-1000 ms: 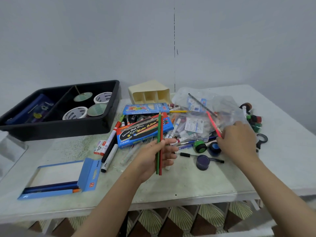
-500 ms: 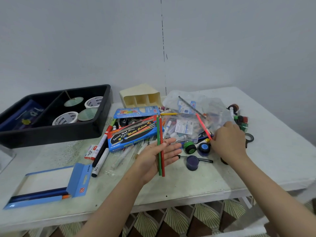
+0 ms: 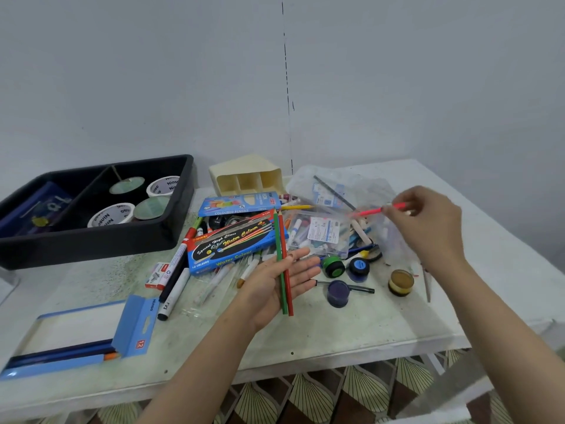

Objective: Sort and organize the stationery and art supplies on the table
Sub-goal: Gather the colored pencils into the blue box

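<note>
Nearest the front edge of the pale tabletop, an open blue cardboard pencil box lies at the left with a few pencils inside. Just beyond it, the left hand is spread palm up. A green coloured pencil and a red coloured pencil lie loose across it, side by side. A small round purple paint pot and a gold one sit to its right. Farther back and raised, the right hand pinches a pink pencil by one end, over a crumpled clear plastic bag. I cannot tell whether the free end is clear of the bag. A black divided tray stands far left.

No finger curls round the two pencils, so a tilt of that palm would likely roll them into the clutter or off the edge. The pink pencil, held only at its tip, could swing and snag the bag.
</note>
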{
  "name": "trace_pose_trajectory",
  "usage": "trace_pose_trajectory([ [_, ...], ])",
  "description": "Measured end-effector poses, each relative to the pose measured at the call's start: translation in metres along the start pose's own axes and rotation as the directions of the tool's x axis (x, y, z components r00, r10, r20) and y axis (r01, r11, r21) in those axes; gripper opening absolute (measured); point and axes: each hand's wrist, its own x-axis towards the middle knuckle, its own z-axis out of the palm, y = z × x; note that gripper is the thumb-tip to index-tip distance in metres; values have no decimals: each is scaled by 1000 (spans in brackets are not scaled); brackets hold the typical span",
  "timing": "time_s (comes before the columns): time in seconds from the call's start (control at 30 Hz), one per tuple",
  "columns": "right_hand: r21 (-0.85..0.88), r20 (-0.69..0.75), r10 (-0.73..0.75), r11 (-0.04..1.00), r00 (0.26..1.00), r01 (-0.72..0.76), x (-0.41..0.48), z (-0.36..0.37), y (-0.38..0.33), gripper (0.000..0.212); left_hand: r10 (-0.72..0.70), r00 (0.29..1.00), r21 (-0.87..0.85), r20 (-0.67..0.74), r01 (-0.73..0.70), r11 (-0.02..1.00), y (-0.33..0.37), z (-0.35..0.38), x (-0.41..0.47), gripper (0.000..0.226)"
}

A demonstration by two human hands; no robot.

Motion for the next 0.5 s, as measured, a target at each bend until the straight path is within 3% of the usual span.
trace_pose_trajectory([
  [0.1,232,-124,-35,971,992,63,5,-10,-13,5,2,1000,2,11,-2,1000,0,1,1,29],
  [0.23,411,-167,-37,906,985,104,5,-14,-28,24,10,1000,-3,22,-10,1000,3,5,3,29],
  [0.33,460,-25,-101,882,995,101,0,-10,-39,36,18,998,29,53,-20,999,6,7,5,30],
  [0.5,430,233,-118,903,965,7,-14,21,-50,30,6,985,127,171,-28,991,8,14,5,33],
])
